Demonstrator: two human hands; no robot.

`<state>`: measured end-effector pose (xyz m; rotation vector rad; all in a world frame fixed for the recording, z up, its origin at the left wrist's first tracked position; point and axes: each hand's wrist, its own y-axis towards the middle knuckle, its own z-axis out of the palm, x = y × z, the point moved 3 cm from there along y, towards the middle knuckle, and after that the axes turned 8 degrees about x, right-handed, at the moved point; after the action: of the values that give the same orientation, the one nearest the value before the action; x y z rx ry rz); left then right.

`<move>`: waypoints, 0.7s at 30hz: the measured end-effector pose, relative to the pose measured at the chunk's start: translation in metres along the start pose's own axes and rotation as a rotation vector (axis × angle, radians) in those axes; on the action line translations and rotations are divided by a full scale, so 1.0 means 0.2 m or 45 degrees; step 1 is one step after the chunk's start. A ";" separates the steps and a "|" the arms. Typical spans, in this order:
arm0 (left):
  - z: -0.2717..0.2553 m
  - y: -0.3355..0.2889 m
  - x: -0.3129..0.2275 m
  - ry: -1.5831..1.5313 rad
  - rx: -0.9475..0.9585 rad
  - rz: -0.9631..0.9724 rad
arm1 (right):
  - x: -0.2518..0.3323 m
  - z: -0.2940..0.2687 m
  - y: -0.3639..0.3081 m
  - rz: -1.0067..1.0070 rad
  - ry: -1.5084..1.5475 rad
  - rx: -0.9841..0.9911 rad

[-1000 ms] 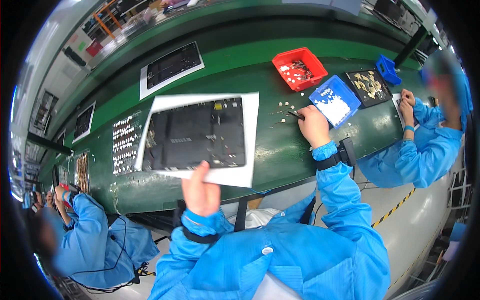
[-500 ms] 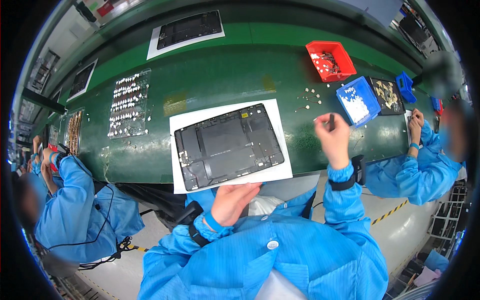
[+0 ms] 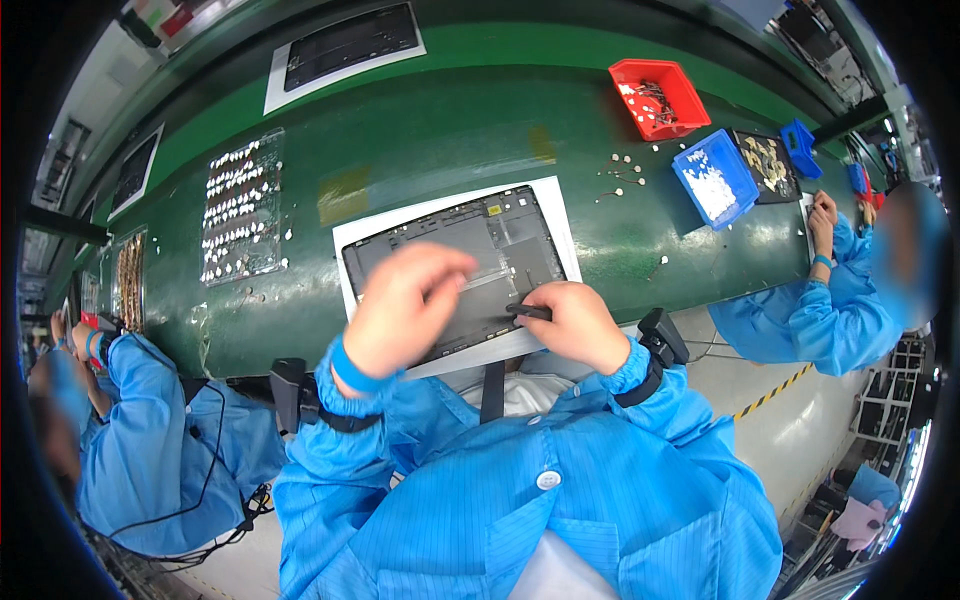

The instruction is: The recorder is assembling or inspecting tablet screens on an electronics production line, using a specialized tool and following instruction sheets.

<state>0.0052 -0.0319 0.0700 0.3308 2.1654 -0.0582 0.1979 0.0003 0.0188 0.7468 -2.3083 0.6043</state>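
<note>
Presently our left hand [image 3: 405,310], its grip unclear to us, blocks part of the panel [image 3: 492,290] on white paper [image 3: 563,225]; our right hand [image 3: 580,322] pinches a black tool [image 3: 530,311]. Leftward lies a clear tray [image 3: 240,277]; rightward, a red bin [image 3: 680,131].

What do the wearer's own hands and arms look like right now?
Left hand and right hand are bare. Both blue sleeves have faint darker stripes and gathered cuffs. A plain blue band circles the left wrist. Each forearm wears a black strap with a boxy black device.
</note>
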 end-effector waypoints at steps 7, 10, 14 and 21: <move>-0.03 0.27 0.35 0.785 -0.227 0.151 | 0.02 0.07 0.03 0.177 -0.250 0.127; 0.01 0.27 0.40 0.694 -0.100 0.085 | 0.06 0.07 0.06 0.169 -0.232 0.197; 0.02 0.29 0.37 0.606 -0.118 0.157 | 0.09 0.03 0.07 0.152 -0.254 0.241; 0.03 0.32 0.32 0.738 -0.005 0.122 | 0.01 0.06 0.09 0.020 -0.282 0.198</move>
<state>-0.0080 0.0425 0.0205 0.4945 2.7160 0.1091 0.1796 0.0056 0.0075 0.9094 -2.4909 0.7480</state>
